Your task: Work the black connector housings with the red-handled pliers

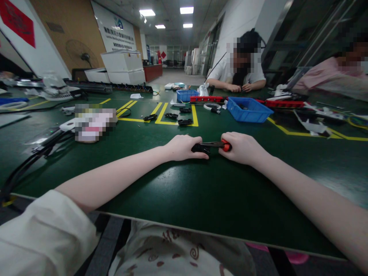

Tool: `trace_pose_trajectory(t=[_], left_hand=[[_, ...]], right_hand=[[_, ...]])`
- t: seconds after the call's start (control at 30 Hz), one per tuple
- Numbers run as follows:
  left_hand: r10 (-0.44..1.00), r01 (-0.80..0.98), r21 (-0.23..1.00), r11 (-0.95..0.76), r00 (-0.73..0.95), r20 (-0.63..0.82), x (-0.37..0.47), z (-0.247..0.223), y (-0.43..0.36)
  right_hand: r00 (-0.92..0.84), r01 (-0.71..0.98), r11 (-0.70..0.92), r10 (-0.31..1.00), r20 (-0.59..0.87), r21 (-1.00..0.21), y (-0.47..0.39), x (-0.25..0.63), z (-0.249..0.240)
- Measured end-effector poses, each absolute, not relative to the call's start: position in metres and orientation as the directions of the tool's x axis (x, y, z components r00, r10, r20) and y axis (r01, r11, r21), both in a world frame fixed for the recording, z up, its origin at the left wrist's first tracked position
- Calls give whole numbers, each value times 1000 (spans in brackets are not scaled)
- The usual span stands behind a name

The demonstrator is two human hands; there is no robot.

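Observation:
Over the green table, my left hand is closed around a small black part, which pokes out between thumb and fingers. My right hand grips the red handles of a pair of pliers. The pliers' dark jaws point left and reach the black part; whether they pinch it cannot be made out. Several similar black parts lie farther back, one of them on the yellow tape outline.
A blue bin stands behind my right hand, with a smaller blue tray farther back. Red strips and a coiled white cable lie nearby. Black cables run along the left. Two people sit across the table.

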State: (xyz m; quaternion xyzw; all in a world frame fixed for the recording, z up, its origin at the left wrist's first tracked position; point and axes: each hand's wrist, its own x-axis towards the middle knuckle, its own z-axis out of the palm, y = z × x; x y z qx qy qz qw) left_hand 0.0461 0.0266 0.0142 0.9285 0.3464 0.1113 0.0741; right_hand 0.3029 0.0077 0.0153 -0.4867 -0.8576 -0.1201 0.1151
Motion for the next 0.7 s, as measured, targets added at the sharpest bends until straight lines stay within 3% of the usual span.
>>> trace_pose_trajectory(t=[0.23, 0.7], left_hand=[[665, 630, 222, -744, 730, 155, 46, 14, 27], [649, 609, 236, -757, 743, 163, 46, 13, 27]], right_hand=[[-512, 852, 519, 804, 303, 64, 10, 304, 16], [-544, 837, 532, 776, 320, 132, 10, 308, 18]])
